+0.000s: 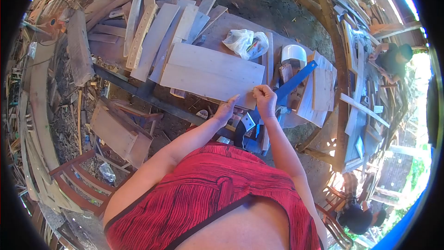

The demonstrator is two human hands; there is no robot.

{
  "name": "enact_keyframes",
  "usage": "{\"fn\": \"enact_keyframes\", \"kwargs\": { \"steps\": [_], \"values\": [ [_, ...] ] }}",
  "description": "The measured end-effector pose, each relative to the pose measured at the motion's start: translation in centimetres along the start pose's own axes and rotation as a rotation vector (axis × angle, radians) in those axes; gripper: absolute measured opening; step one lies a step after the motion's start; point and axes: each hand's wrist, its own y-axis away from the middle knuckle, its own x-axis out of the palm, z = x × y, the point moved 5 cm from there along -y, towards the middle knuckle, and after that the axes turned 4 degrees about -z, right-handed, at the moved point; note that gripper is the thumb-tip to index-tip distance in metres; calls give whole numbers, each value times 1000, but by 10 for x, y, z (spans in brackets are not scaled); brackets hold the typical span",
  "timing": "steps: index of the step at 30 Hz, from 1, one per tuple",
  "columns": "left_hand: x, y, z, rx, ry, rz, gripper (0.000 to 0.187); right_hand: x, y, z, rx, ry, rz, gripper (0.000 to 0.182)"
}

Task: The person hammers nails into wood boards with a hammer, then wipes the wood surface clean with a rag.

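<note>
A wide, pale wooden board [212, 70] lies across the work table in front of me. My left hand [226, 110] grips its near edge, thumb on top and fingers curled below. Close to the board's right corner, my right hand [265, 102] is closed in a pinch; whatever it holds, if anything, is too small to make out. A handsaw with a blue blade [297, 81] lies slantwise to the right, running behind my right hand. Dark and blue items, partly hidden, sit below my hands near the table's front edge.
Several planks [155, 41] are piled at the table's left. A white plastic bag [246, 43] and a white rounded object [294, 54] stand behind the board. More boards [323, 88] lie right. A wooden chair [88, 183] is at lower left. Other people [393, 60] are at the far right.
</note>
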Motion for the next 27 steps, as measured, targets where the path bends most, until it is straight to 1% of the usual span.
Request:
{"fn": "enact_keyframes", "kwargs": {
  "steps": [3,7,10,12,15,20,22,23,25,26,27],
  "values": [
    [-1,-2,2,3,-11,1,62,1,-1,-3,55,-12,-8,8],
    [-1,-2,3,-4,-4,7,61,3,-1,-7,50,-1,-7,8],
    [-1,-1,2,1,-12,-6,60,3,-2,-7,14,51,-2,9],
    [0,0,1,0,-12,-7,60,4,-3,-2,-56,132,-18,8],
    [0,0,1,3,-15,-13,61,3,-2,5,-103,158,-27,8],
    [1,3,-1,19,9,-14,60,4,-6,-1,-141,183,-10,9],
    [0,13,-9,70,66,-83,57,4,-7,1,-153,187,-8,9],
    [-3,17,-9,67,65,-81,57,3,-7,1,-161,180,-1,9],
    [-16,28,-11,58,54,-87,49,1,-8,3,-159,174,4,9],
    [-24,36,-13,47,49,-87,49,1,-10,1,-112,189,21,10],
    [-31,50,-23,8,-195,-106,41,2,-10,-2,-61,201,37,12]
  ]
}}
